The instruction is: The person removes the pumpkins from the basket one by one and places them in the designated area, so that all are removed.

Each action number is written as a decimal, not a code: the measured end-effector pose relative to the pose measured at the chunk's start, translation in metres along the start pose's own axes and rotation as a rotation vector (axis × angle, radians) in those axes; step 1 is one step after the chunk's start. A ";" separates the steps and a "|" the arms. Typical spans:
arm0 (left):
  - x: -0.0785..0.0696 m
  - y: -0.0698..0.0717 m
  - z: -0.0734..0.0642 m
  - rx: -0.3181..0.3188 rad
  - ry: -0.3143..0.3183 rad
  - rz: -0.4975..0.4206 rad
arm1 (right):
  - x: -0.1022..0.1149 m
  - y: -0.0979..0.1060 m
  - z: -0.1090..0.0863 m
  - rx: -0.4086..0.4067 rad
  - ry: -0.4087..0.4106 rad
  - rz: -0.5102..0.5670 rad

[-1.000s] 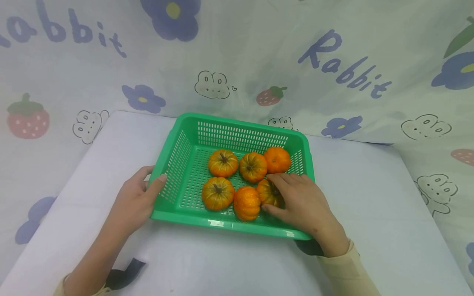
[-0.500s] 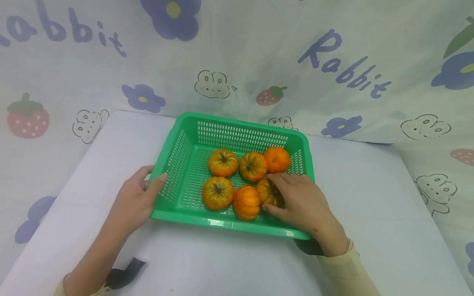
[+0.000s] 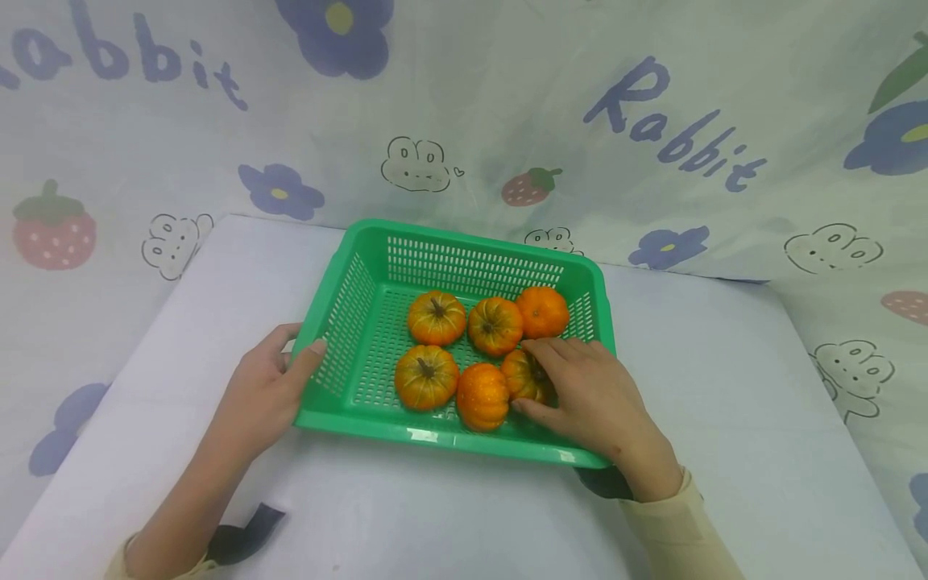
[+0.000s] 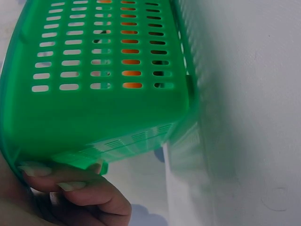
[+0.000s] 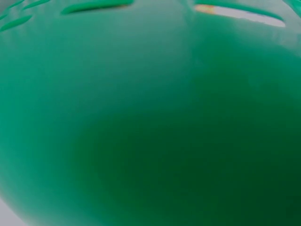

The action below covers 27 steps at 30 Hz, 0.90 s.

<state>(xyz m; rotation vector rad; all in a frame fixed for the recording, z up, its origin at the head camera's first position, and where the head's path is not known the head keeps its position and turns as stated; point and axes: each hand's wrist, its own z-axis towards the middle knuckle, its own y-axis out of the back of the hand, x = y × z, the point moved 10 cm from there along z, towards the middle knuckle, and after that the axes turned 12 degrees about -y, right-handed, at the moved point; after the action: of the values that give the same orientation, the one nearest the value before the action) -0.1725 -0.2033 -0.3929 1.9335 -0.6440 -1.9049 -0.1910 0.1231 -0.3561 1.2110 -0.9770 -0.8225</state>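
Note:
My left hand [image 3: 264, 391] grips the left rim of a green plastic basket [image 3: 464, 445], thumb over the edge. In the left wrist view, curled fingers [image 4: 101, 195] show by the basket's slotted wall [image 4: 99, 110]. Inside the basket at the front right, my right hand [image 3: 590, 395] holds a small striped pumpkin [image 3: 524, 377], thumb and fingers on either side; its right part is hidden under the hand. A plain orange pumpkin [image 3: 482, 396] lies just left of it. Green basket wall [image 5: 141, 94] fills the right wrist view, with no fingers showing.
Three more striped pumpkins, at front left [image 3: 426, 377], back left [image 3: 437, 317] and back middle [image 3: 495, 325], share the basket with a smooth orange mandarin-like fruit [image 3: 543, 312]. Beneath is a white-covered table [image 3: 732, 403]. A printed rabbit curtain [image 3: 478, 105] hangs behind.

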 end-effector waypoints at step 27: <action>0.002 -0.001 0.000 0.003 0.009 -0.024 | -0.001 -0.001 0.001 0.016 -0.014 -0.003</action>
<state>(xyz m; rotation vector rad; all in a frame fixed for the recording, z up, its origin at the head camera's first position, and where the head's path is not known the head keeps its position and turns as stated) -0.1722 -0.2038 -0.3947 1.9586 -0.6242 -1.9093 -0.1925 0.1231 -0.3568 1.2223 -0.9945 -0.8277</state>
